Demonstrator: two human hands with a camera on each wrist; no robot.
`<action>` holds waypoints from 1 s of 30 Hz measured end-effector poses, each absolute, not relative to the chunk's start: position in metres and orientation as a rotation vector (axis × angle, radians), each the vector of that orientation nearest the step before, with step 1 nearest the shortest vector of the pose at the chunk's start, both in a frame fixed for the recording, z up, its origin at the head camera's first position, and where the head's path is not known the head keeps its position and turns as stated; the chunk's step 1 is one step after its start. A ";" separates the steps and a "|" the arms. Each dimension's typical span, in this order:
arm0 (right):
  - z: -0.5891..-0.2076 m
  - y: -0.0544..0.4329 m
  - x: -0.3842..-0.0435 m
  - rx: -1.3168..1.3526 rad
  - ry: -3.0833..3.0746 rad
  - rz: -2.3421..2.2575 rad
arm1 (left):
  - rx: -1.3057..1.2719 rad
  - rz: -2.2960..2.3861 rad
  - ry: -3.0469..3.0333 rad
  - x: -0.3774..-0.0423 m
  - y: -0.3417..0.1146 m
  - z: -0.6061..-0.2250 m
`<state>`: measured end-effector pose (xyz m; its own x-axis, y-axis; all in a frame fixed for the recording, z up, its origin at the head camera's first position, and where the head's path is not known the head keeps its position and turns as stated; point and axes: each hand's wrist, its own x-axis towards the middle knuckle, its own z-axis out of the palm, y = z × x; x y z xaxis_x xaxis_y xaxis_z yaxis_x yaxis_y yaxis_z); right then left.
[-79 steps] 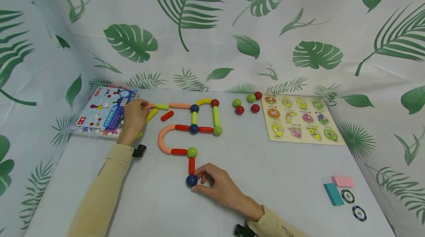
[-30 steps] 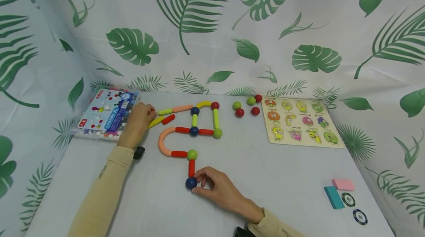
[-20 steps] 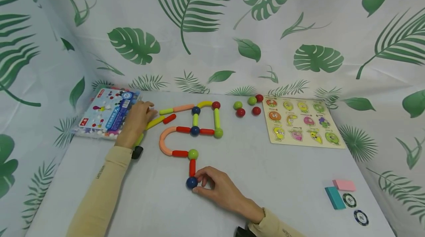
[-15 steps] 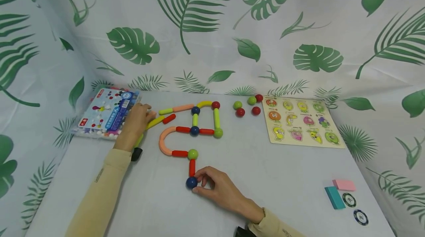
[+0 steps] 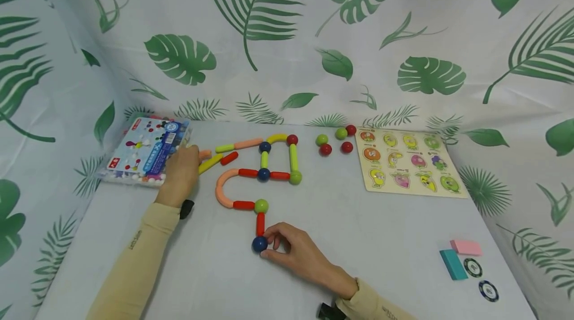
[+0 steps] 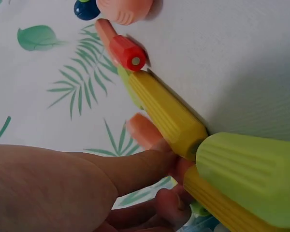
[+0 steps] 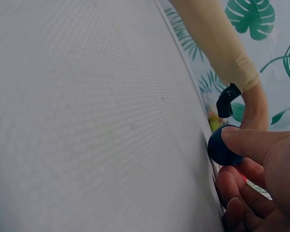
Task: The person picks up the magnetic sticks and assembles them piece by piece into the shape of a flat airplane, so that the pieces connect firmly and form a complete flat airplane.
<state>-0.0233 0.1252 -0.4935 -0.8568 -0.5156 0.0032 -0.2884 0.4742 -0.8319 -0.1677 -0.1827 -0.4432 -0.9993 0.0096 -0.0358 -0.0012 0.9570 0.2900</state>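
Observation:
My right hand [image 5: 298, 252] pinches a dark blue ball [image 5: 259, 244] between thumb and fingers; the right wrist view shows the thumb on the ball [image 7: 223, 147]. The ball touches a red magnetic rod [image 5: 260, 224], whose other end meets a green ball [image 5: 261, 206]. My left hand [image 5: 181, 170] reaches down beside the plastic box, fingers curled. In the left wrist view its thumb lies over an orange rod [image 6: 144, 131], which seems pinched, its far end partly hidden. Close by lie a yellow rod [image 6: 169, 113] and a light green rod [image 6: 246, 174].
Joined rods and balls form a chain with a closed loop [image 5: 272, 176] mid-table. A loose red rod [image 5: 229, 158] lies nearby. The box [image 5: 143, 148] stands left; red and green balls [image 5: 325, 149], a fruit picture board [image 5: 410, 163], blocks [image 5: 453, 264] and round chips [image 5: 488, 290] lie right.
The left hand has drawn back from the green rod towards the box, and its fingers have curled downward. An orange rod now shows beside it. The right hand stays on the blue ball.

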 end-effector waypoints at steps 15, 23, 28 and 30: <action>-0.492 0.125 -0.023 -0.700 2.480 -1.314 | -0.020 0.638 3.045 -0.168 -0.186 -0.448; -0.493 0.125 -0.022 -0.681 2.481 -1.306 | 0.027 0.614 3.113 -0.159 -0.180 -0.437; -0.492 0.126 -0.023 -0.680 2.478 -1.298 | 0.191 0.601 3.165 -0.150 -0.160 -0.428; -0.492 0.126 -0.023 -0.679 2.472 -1.301 | 0.306 0.633 3.187 -0.145 -0.149 -0.428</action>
